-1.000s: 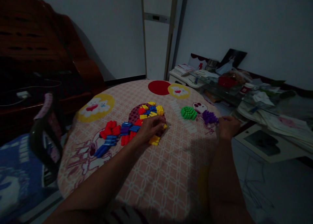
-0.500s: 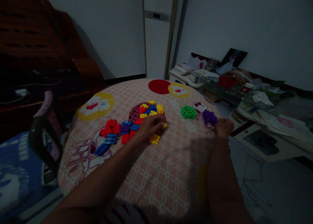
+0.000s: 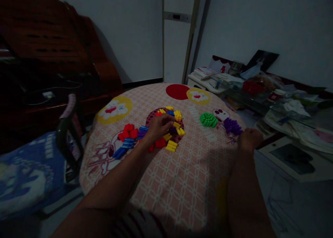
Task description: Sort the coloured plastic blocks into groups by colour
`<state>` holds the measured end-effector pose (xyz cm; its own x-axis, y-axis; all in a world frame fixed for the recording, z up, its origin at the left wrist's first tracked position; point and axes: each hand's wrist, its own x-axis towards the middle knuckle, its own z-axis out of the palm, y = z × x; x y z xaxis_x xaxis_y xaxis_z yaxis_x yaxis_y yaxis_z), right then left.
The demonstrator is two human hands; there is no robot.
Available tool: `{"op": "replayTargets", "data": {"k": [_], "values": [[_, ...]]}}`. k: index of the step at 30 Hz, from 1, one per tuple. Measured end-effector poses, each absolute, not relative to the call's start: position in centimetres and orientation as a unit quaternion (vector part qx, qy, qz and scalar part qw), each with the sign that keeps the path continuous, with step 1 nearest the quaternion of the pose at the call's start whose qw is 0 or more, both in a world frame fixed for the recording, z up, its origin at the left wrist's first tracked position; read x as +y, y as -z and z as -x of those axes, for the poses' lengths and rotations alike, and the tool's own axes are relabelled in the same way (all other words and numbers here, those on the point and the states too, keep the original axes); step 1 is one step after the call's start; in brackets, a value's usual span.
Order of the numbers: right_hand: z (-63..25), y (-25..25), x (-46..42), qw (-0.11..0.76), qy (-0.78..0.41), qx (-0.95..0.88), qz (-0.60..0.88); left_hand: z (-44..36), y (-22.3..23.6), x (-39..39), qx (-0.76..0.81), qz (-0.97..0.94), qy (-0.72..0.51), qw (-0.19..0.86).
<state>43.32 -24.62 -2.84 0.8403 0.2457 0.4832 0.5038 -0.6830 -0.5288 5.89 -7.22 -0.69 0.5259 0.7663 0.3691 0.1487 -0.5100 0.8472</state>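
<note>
Fingers (image 3: 169, 118) of left hand (image 3: 159, 127) bent near yellow blocks (image 3: 180, 131), can't tell if pinching; right hand (image 3: 250, 139) fisted beside purple pieces (image 3: 232, 126).

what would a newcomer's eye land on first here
Probably the bright green cluster of small rounded pieces, right of centre on the pink patterned tablecloth. Next, the small red, blue and yellow pieces around the left hand. Then the spiky purple cluster near the cloth's right edge, beside the right hand.

Cloth-covered table (image 3: 179, 182), multicoloured pieces (image 3: 159, 143), green pieces (image 3: 208, 120), purple pieces (image 3: 232, 126)
</note>
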Motion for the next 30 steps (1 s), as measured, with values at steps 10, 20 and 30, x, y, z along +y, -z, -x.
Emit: {"op": "replayTargets", "data": {"k": [10, 20, 30], "values": [[-36.4, 1.4, -20.4, 0.475, 0.19, -0.364, 0.778, -4.5, 1.1, -5.7, 0.34, -0.844, -0.347, 0.226], [-32.0, 2.0, -18.7, 0.464, 0.119, -0.517, 0.709, -7.6, 3.0, -7.2, 0.33, -0.932, -0.127, 0.082], [-29.8, 2.0, -18.2, 0.499, -0.033, -0.572, 0.651, -7.8, 2.1, -7.9, 0.33, -0.855, -0.292, 0.274]]}}
